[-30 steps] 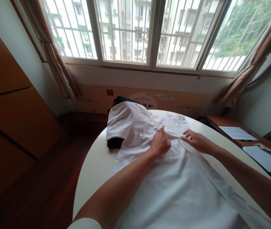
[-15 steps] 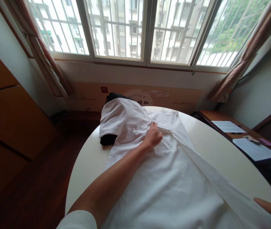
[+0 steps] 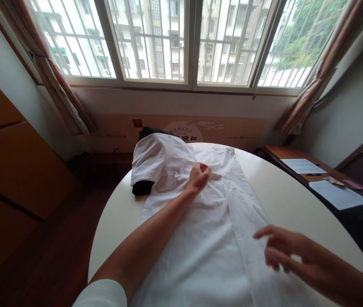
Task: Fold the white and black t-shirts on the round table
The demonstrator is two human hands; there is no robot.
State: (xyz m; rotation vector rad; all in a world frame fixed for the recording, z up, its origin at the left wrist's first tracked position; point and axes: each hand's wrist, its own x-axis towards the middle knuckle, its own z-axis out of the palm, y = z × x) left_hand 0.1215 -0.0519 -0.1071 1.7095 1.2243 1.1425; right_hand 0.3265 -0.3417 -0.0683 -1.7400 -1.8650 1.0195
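A white short-sleeved shirt lies spread along a round table, its front edges forming a long strip down the right side. Over its upper part, near the collar opening, is my left hand, fingers curled closed; no cloth shows in them. My right hand hovers by the shirt's right edge, with its fingers bent and apart and nothing between them. One sleeve drapes to the left over a black folded item, mostly hidden beneath it.
The white round table has a curved edge. At right a brown desk carries papers. Behind stand a printed beige panel and barred windows; an orange-brown cabinet is on the left.
My right hand has come in from the lower right edge over the shirt. My left hand has turned and shifted slightly left. The shirt's right front strip lies flatter and further left.
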